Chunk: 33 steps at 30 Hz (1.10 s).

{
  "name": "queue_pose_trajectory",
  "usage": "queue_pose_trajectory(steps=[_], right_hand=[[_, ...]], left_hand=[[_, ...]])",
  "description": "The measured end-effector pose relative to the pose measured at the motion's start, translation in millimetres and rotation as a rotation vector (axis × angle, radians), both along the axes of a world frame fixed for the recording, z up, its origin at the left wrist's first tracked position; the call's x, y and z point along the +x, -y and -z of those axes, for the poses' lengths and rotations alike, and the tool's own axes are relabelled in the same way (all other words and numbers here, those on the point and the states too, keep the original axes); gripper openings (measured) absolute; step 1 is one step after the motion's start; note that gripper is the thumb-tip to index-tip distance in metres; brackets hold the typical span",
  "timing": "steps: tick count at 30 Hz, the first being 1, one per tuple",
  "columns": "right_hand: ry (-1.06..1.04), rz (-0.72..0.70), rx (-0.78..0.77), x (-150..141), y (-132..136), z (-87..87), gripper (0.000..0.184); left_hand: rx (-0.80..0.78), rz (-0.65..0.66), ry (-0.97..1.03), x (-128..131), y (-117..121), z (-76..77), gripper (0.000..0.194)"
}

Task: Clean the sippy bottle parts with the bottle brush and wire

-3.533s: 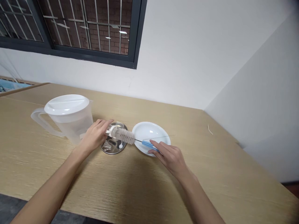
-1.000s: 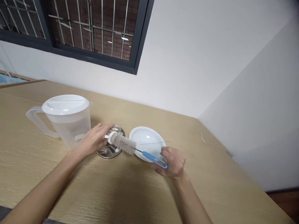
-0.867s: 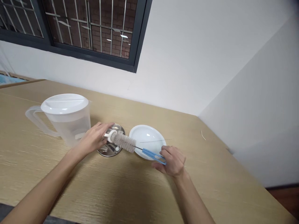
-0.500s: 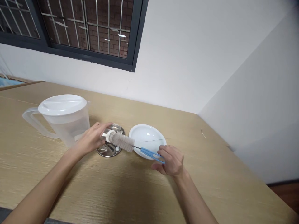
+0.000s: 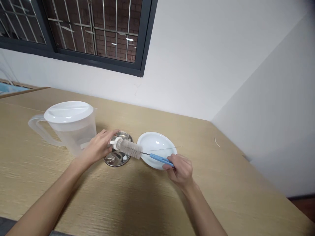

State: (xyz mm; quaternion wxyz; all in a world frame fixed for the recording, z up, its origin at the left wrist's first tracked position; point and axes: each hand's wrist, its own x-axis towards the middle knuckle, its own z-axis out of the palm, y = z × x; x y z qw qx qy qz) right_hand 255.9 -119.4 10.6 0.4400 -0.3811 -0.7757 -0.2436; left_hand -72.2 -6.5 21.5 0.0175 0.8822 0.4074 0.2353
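Note:
My left hand (image 5: pixel 98 147) is closed around a bottle with a white collar (image 5: pixel 116 143), its mouth tilted to the right. Most of the bottle's body is hidden by my fingers. My right hand (image 5: pixel 180 170) grips the blue handle of a bottle brush (image 5: pixel 130 148). The brush's pale bristle head lies at the bottle's mouth; I cannot tell how far its tip goes in. Below the bottle sits a round metal plate (image 5: pixel 115 162) with small clear and white parts on it. Behind the brush handle stands a white bowl (image 5: pixel 157 140), with a thin wire (image 5: pixel 164 149) lying across it.
A translucent lidded jug (image 5: pixel 73 131) stands left of the plate, close to my left forearm. A short pale strip (image 5: pixel 217 141) lies on the wooden table (image 5: pixel 103 203) at the right. Behind the table are a white wall (image 5: pixel 177 82) and a barred window (image 5: pixel 98 29).
My right thumb has closed down onto the brush handle, and the handle has turned in my fingers. The bristle head stays at the bottle's mouth. The whole view has shifted slightly.

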Motion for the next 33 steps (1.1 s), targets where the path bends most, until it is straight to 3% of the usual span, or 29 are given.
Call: queue_pose_trajectory(steps=[7,11,14,18,26,33], right_hand=[[-0.112,-0.01,-0.244,-3.7,1.3,7.5,0.038],[-0.055,0.014,-0.269,-3.5,3.4,5.2,0.031],[-0.022,0.038,-0.222,-4.4,4.3,1.6,0.021],[-0.026,0.057,-0.086,-5.8,1.7,1.0,0.038],[0.177,0.175,0.125,2.6,0.5,9.9,0.048],[0.246,0.152,0.167,6.4,8.6,0.0,0.064]], left_hand=[[0.146,-0.047,-0.01,2.1,-4.5,7.4,0.065],[0.158,-0.056,-0.005,-0.5,-6.6,8.4,0.065],[0.147,-0.067,-0.004,-2.5,-6.9,7.6,0.064],[0.12,-0.067,0.002,-3.6,-4.9,4.8,0.063],[0.001,-0.005,0.013,-5.6,-4.8,5.3,0.073],[0.001,0.015,-0.01,-4.6,-6.1,4.6,0.074]])
